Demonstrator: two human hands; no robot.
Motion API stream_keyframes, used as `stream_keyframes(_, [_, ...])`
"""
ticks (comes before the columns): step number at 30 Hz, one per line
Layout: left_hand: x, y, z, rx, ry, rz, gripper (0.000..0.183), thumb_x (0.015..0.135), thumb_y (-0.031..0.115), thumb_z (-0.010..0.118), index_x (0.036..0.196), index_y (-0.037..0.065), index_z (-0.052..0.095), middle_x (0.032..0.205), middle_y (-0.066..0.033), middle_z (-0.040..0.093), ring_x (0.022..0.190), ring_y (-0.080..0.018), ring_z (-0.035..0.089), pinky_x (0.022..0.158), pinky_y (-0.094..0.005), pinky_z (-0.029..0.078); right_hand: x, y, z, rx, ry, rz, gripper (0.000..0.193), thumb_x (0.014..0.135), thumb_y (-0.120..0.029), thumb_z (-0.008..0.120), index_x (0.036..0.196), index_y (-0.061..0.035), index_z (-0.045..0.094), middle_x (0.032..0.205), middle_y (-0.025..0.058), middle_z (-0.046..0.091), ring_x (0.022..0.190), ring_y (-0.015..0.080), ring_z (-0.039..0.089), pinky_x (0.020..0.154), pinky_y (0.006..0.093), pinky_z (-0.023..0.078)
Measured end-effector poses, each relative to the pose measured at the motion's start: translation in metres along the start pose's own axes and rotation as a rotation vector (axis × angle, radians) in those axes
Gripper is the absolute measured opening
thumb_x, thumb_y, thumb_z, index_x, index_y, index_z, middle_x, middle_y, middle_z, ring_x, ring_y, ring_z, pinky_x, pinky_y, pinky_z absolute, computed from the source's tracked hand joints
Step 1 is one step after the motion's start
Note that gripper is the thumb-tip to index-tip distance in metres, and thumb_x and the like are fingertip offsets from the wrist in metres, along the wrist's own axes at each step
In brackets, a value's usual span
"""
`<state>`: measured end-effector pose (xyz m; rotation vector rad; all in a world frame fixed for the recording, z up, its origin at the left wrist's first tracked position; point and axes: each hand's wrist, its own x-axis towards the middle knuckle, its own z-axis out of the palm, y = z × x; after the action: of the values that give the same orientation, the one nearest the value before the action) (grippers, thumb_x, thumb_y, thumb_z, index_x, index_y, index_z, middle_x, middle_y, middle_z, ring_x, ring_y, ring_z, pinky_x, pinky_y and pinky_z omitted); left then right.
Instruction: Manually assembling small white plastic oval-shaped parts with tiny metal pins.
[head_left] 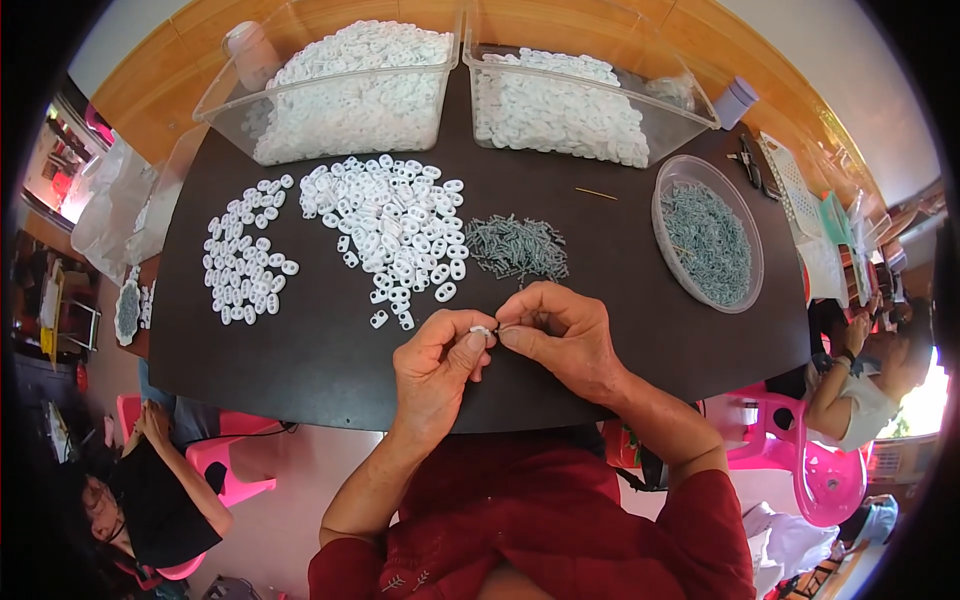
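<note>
Your left hand [432,372] pinches a white plastic piece [480,331], its long axis unclear under your fingers. At three o'clock, just beside it, your right hand [562,335] grips a small dark part [498,327], probably a screw; contact: cannot tell. On the counter [300,370], grey-green screws [517,248] lie toward twelve, nearer your right; white two-holed ovals [400,225] toward ten-thirty, nearer your left. Legible lettering: none.
</note>
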<state>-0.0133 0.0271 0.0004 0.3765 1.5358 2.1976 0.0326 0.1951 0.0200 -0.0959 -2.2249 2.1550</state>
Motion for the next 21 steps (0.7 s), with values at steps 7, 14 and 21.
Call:
stream_keyframes(7, [-0.0041,0.0045,0.0000,0.121,0.032,-0.012,0.017,0.091,0.010,0.062,0.104,-0.001,0.062,0.083,-0.0011,0.062,0.069,-0.0042,0.053,0.057,-0.0164,0.042,-0.0003,-0.0034,0.0025,-0.070,0.023,0.011,0.015,0.083,0.002,0.066,0.098,0.0002,0.062,0.088,-0.0001,0.059,0.079,0.0041,0.054,0.069,0.0197,0.046])
stream_keyframes(14, [-0.0037,0.0003,-0.0031,0.238,0.032,0.075,0.017,0.090,0.009,0.063,0.104,0.000,0.062,0.084,-0.0006,0.062,0.068,-0.0038,0.053,0.057,-0.0162,0.042,-0.0008,-0.0038,0.0056,-0.116,0.011,0.007,0.015,0.083,0.002,0.066,0.098,0.0000,0.062,0.085,-0.0012,0.056,0.075,0.0033,0.051,0.065,0.0192,0.044])
stream_keyframes(21, [-0.0060,-0.0014,-0.0039,0.287,0.022,0.093,0.017,0.090,0.010,0.063,0.104,0.000,0.062,0.085,-0.0005,0.062,0.069,-0.0039,0.053,0.057,-0.0163,0.043,-0.0018,-0.0044,0.0061,-0.136,0.018,0.008,0.015,0.083,0.002,0.066,0.097,0.0000,0.062,0.084,-0.0013,0.056,0.076,0.0034,0.051,0.066,0.0193,0.044])
